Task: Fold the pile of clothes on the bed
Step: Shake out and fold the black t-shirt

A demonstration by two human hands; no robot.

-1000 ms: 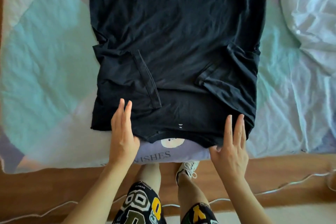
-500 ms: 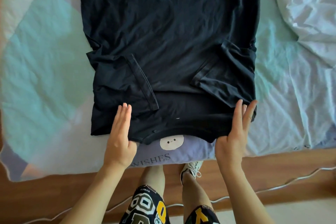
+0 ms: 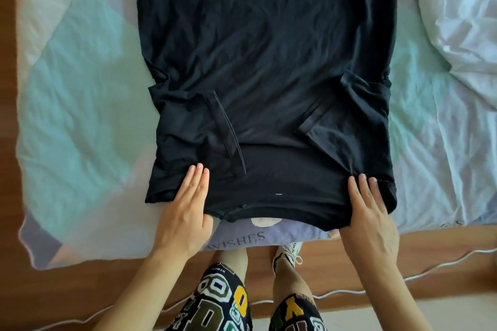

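Since 0.5 s ago I see the right hand (image 3: 369,219) slide inward along the collar edge of the black T-shirt (image 3: 266,62). Both hands lie flat, fingers straight, gripping nothing. Left hand (image 3: 184,212) presses the shirt on the bed (image 3: 80,88).

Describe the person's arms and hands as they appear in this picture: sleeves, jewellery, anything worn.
Both forearms are bare up to the frame edge; no sleeve shows. The left hand and right hand wear no gloves, and no rings, watch or bracelet are visible. Fingernails look short and unpainted. Below the arms, black shorts printed with white, green and yellow varsity-style letters and numbers show, plus a white sneaker.
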